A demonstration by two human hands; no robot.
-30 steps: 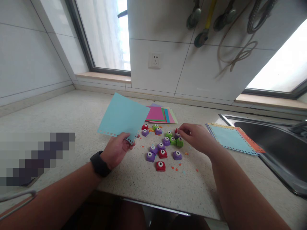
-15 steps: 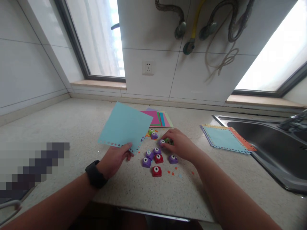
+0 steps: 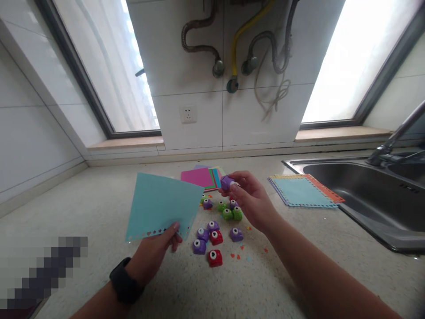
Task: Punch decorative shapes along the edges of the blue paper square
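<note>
My left hand (image 3: 153,253) pinches the near edge of a light blue paper sheet (image 3: 162,204) with small shapes punched along its lower border, holding it above the counter. My right hand (image 3: 249,199) is raised over the counter, its fingers closed on a small purple paper punch (image 3: 226,182). Below and between the hands lie several small punches on the counter: purple ones (image 3: 199,246), red ones (image 3: 214,257) and green ones (image 3: 227,213). Tiny paper cut-outs (image 3: 237,255) are scattered near them.
A stack of coloured paper (image 3: 202,176) lies behind the punches. Punched sheets (image 3: 301,190) are piled beside the steel sink (image 3: 361,195) at the right, with a tap (image 3: 392,141). The speckled counter (image 3: 99,199) meets a tiled wall with a socket (image 3: 187,114) and hoses (image 3: 232,53).
My right hand picked a purple punch out of the group and lifted it off the counter. The left hand kept hold of the blue sheet. The view tilted upward.
</note>
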